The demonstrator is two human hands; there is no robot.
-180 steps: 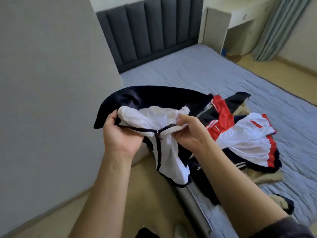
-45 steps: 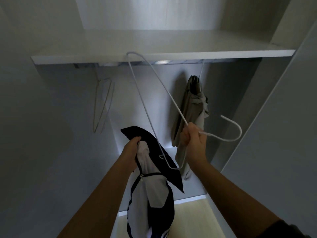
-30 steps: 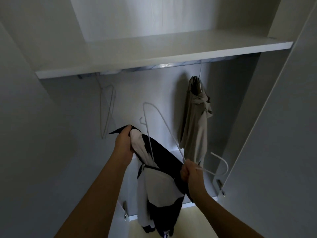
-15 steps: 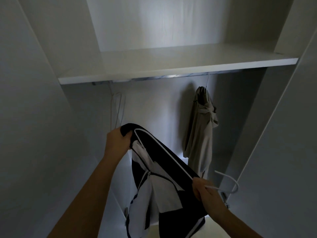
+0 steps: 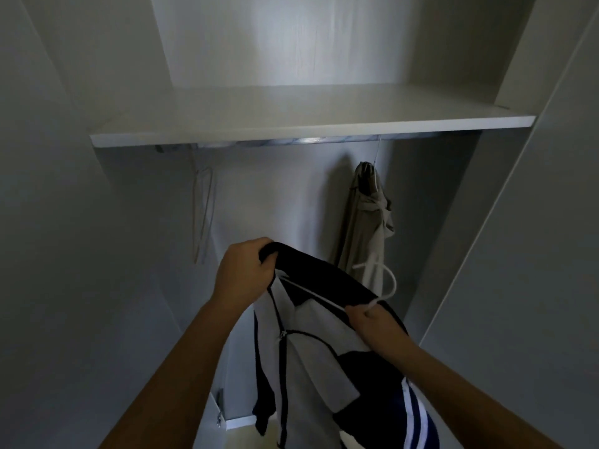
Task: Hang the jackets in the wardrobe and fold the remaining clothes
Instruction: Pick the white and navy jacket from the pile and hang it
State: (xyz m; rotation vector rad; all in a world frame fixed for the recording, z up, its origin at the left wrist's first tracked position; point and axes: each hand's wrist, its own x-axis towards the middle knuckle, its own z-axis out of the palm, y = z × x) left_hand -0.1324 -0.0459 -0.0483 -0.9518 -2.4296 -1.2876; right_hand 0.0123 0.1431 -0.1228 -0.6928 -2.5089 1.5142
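Head view: looks into the wardrobe (image 5: pixel 64 222); shelf (image 5: pixel 291 128) runs across the upper part; rail (image 5: pixel 291 142) sits just under the shelf's front edge.
Jacket (image 5: pixel 317 351): navy and white, zip front; held up well below the shelf, not yet on the rail; the body hangs loose toward the floor.
Left hand (image 5: pixel 244 270): fingers clenched round the dark shoulder fabric, lifted so the cloth stays spread over the hanger's end.
Right hand (image 5: pixel 372 322): fingers pinching the white hanger (image 5: pixel 390 286) at its neck; probably so the hook stays free, below the shelf's right half.
Hanger arm: a white bar runs under the collar from the right hand toward the left; one shoulder looks seated, the other I cannot tell.
Step, judged: dressing the hanger, nearly done; the lift to the rail comes next.
Neighbours: beige garment (image 5: pixel 366 222) hangs from the rail below the shelf's right part; empty wire hangers (image 5: pixel 202 215) below its left end; a gap between them suits this jacket.
Risk, judged: slick fabric may slide off the unseated side when the left hand lets go.
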